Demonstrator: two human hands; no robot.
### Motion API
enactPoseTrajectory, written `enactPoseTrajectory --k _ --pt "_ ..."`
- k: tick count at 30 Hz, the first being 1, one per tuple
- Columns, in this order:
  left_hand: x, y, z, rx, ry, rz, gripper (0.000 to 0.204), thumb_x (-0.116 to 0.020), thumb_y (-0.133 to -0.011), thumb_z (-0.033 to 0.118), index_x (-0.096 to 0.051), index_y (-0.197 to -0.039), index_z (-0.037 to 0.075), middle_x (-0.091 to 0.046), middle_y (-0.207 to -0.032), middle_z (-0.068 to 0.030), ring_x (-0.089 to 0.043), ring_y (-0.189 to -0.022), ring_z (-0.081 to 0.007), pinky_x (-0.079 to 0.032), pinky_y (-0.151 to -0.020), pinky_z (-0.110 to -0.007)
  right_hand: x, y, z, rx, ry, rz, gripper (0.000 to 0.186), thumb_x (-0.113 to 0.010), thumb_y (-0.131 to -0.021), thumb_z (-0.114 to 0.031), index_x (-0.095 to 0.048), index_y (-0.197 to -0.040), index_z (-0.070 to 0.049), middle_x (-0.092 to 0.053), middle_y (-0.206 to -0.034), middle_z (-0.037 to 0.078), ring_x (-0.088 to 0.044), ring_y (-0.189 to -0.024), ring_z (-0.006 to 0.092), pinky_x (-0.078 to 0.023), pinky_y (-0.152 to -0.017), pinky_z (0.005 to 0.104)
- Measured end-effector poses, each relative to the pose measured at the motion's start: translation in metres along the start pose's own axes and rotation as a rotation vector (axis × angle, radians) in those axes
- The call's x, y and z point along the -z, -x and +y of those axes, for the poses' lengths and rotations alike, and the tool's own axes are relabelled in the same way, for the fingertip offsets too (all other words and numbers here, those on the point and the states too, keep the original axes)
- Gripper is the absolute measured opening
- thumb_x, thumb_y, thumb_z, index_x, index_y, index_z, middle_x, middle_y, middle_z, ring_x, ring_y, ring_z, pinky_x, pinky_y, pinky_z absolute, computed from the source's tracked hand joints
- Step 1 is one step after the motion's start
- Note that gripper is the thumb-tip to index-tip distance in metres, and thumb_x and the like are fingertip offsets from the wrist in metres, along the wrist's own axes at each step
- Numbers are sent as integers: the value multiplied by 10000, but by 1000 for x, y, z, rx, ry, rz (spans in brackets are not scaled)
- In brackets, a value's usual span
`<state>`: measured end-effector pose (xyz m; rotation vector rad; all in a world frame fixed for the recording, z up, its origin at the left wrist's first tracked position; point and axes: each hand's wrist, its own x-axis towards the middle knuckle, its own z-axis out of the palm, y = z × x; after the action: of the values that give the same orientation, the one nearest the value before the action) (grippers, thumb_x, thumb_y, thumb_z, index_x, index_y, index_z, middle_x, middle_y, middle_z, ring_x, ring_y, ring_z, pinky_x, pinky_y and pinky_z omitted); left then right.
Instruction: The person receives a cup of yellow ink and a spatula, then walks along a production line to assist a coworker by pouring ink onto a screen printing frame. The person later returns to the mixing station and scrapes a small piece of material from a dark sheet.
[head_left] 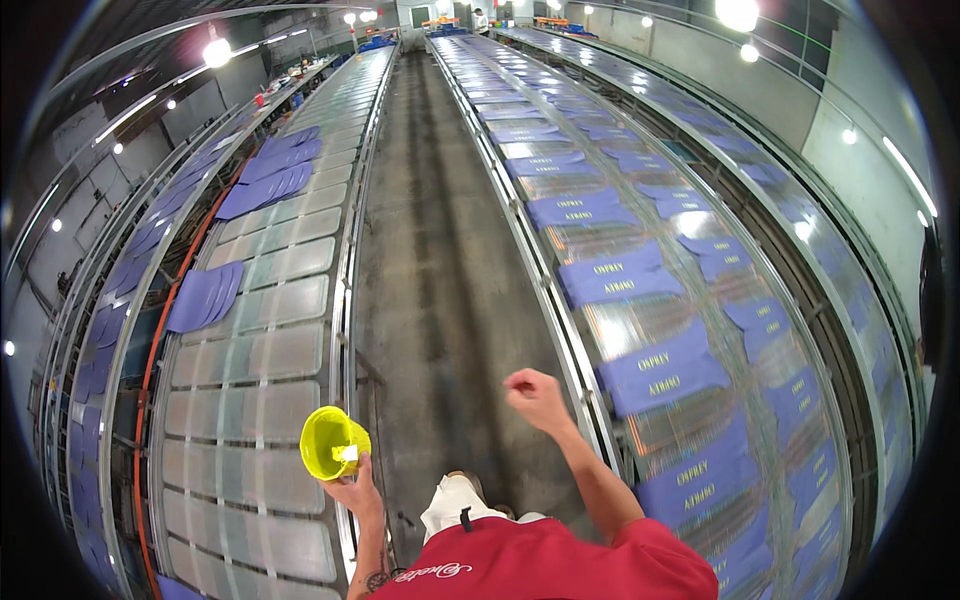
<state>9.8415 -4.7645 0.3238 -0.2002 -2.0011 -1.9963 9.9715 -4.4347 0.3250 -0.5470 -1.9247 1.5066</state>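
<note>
My left hand (355,487) is closed around the side of a bright yellow tub (318,432), held over the near edge of the left table. Something pale and yellow lies inside the tub; I cannot make out what it is. Over the aisle, close to the right table's rail, my right hand (537,400) is raised with its fingers curled in, and nothing shows in it. Beside it on the right table lie purple cut fabric pieces (665,365) with yellow print, in rows along the table.
A long left table (250,410) carries rows of pale panels and stacks of plain purple pieces (205,297). The grey concrete aisle (440,260) runs between metal table rails (560,320). A person (481,20) stands at the far end. An orange hose (140,450) follows the left table's edge.
</note>
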Motion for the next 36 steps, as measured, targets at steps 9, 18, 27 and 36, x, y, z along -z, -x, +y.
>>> enactPoseTrajectory --k 9,18,27,36 --pt "-248 -248 -113 -131 -101 10 762 -782 -846 -43 -376 -1490 -7 -468 -1449 -128 -502 -1324 -239 -378 -1149 -389 -21 -378 51 127 86 69 111 -652 -846 -37 -702 -938 0 -670 -804 42 -605 -730 103 -491 -656 262" --pt "-557 -508 -162 -12 248 -208 778 -778 -835 -69 -370 -1492 19 -475 -1470 -104 -491 -1354 -216 -374 -1162 -383 99 -535 212 -227 132 752 163 -532 -940 -42 -689 -922 0 -546 -683 -11 -519 -565 69 -440 -524 240" --pt "-791 -716 -252 25 110 -145 786 -797 -835 -45 -365 -1489 15 -482 -1466 -125 -503 -1339 -230 -368 -1160 -385 69 -920 292 -183 -36 763 207 -600 -1006 -105 -704 -1125 29 -532 -743 -32 -484 -620 54 -447 -555 229" --pt "-986 -917 -331 77 -42 4 765 -836 -815 18 -427 -1461 4 -524 -1416 -123 -538 -1291 -252 -414 -1119 -399 -117 -1401 301 -33 -43 -82 196 -619 -1034 -137 -684 -1098 36 -600 -768 -22 -539 -690 41 -453 -628 225"
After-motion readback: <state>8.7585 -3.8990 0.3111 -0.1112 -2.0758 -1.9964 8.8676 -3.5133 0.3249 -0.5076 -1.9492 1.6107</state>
